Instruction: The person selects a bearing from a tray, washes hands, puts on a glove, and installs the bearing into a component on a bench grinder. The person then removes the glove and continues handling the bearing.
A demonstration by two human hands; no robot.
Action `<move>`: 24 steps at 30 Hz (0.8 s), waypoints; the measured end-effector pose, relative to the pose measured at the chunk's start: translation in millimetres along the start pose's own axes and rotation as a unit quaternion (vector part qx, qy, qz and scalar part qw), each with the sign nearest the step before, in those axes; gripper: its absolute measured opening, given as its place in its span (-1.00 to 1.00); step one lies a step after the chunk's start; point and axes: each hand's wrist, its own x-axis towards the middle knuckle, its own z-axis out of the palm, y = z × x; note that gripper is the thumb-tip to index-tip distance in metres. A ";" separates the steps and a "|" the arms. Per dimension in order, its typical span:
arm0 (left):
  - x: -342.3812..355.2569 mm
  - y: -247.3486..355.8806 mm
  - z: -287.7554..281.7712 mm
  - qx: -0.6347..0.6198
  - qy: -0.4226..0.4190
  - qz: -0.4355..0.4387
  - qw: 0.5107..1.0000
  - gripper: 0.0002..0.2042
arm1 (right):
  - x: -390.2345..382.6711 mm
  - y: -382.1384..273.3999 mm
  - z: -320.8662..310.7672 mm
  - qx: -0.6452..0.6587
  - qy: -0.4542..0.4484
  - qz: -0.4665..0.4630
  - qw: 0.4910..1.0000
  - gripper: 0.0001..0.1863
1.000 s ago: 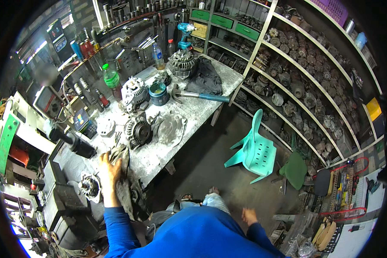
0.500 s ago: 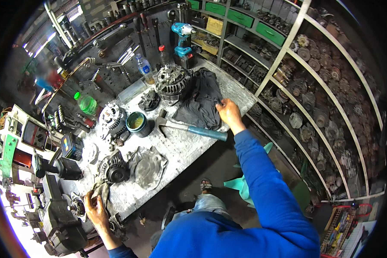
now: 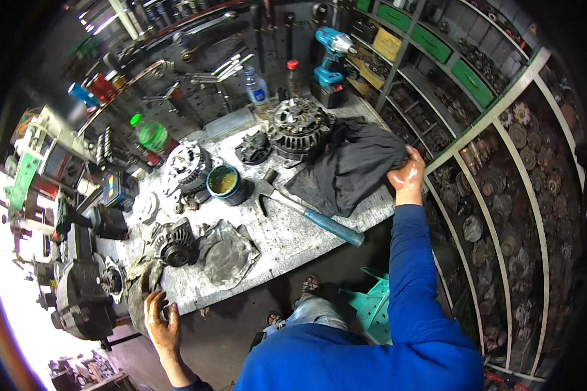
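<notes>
My right hand (image 3: 407, 174) is closed on the edge of a black cloth (image 3: 355, 166), lifting that side off the right end of the workbench (image 3: 287, 228). The rest of the cloth drapes against a large alternator (image 3: 300, 127). My left hand (image 3: 163, 326) is at the bench's near left corner, its fingers bent but apart, beside a dirty greyish rag (image 3: 142, 280). Nothing shows between those fingers. Near the rag lies a smaller alternator part with a pulley (image 3: 175, 247). A hammer (image 3: 316, 218) with a blue grip lies close to the black cloth.
A tub of yellowish grease (image 3: 224, 182) stands mid-bench beside a silver alternator housing (image 3: 186, 166). A grimy flat sheet (image 3: 227, 254) lies near the front edge. Bottles (image 3: 257, 91) and a teal cordless driver (image 3: 331, 65) stand behind. Parts-filled shelves (image 3: 502, 215) rise at right; a green stool (image 3: 372, 306) is below.
My right hand has taken the black cloth's edge up and to the right, bunching it. My left hand has drawn back slightly from the rag. The whole view has shifted.
</notes>
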 end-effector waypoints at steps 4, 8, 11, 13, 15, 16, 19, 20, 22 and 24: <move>1.4 20.8 8.4 -0.086 0.001 0.045 0.995 -0.67 | -20.3 -31.6 55.6 0.062 -0.084 -0.068 0.992 -0.53; 18.2 48.1 16.2 -0.400 -0.105 -0.004 0.911 -0.64 | -60.6 -42.8 153.8 -0.002 -0.310 -0.063 0.949 -0.54; 37.7 83.5 29.9 -0.648 -0.218 -0.010 0.730 -0.51 | -133.7 -6.0 223.2 -0.123 -0.434 0.110 0.886 -0.62; 45.4 103.2 46.7 -0.708 -0.275 -0.020 0.650 -0.49 | -204.8 30.6 248.9 -0.317 -0.594 -0.117 0.730 -0.65; 39.8 105.2 61.1 -0.742 -0.299 -0.009 0.601 -0.54 | -274.9 55.8 259.0 -0.442 -0.709 -0.145 0.530 -0.62; 37.3 101.4 69.8 -0.751 -0.293 0.006 0.591 -0.54 | -311.2 63.4 250.2 -0.417 -0.722 0.070 0.547 -0.59; 11.0 54.6 71.6 -0.647 -0.280 -0.126 0.698 -0.56 | -393.2 74.3 211.1 -0.475 -0.764 -0.036 0.436 -0.44; 9.2 37.0 70.6 -0.734 -0.292 -0.114 0.602 -0.58 | -410.6 74.5 195.0 -0.488 -0.760 -0.046 0.427 -0.37; 4.6 11.0 69.6 -0.865 -0.312 -0.051 0.389 -0.56 | -437.5 82.3 163.9 -0.476 -0.723 0.015 0.500 -0.34; -1.9 -3.8 65.2 -0.926 -0.268 -0.090 0.250 -0.58 | -460.5 104.7 138.0 -0.433 -0.681 0.009 0.591 -0.33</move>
